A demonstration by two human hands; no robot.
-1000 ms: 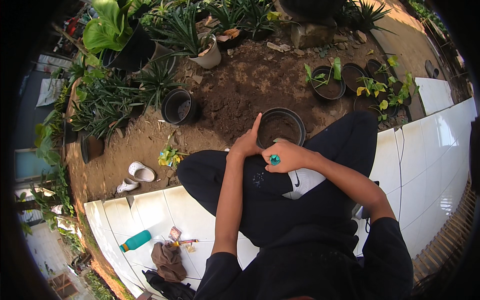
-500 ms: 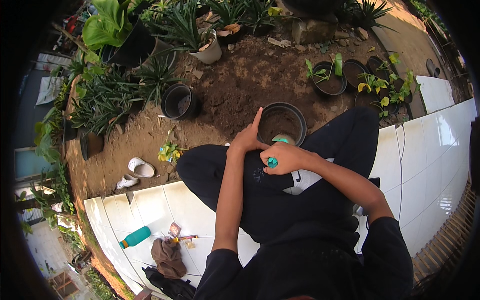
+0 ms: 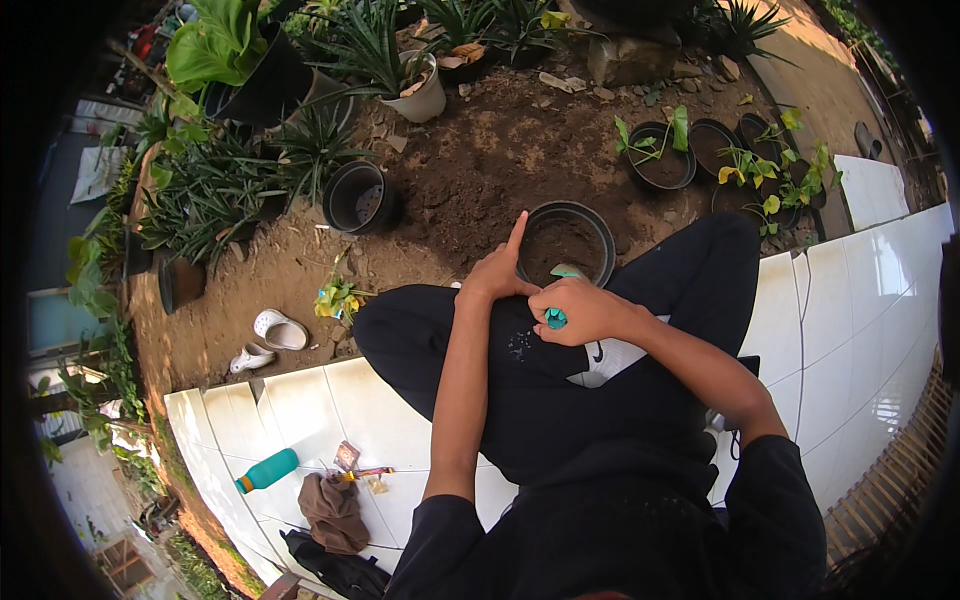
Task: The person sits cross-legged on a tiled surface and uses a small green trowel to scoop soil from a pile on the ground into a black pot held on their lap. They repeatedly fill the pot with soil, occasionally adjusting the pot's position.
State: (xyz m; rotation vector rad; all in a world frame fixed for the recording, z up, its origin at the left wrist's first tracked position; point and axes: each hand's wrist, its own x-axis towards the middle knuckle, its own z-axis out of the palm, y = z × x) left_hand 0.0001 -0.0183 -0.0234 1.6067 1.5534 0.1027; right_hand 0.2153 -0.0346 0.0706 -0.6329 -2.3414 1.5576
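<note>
A black plastic pot with soil inside stands in front of my crossed legs. My left hand is at its near left rim, index finger stretched along the side, thumb toward my right hand and other fingers hidden, gripping the pot. My right hand is closed on a tool with a teal handle, held over the near rim. The pale green end of the tool reaches into the pot; its shape is mostly hidden.
Loose soil lies beyond the pot, with an empty black pot left, potted seedlings right and larger plants behind. White clogs lie left. On the white tiles are a teal bottle, brown cloth and black bag.
Both hands and the pot have moved slightly away from my body. The tool's pale green end shows more inside the pot. My right hand keeps its grip.
</note>
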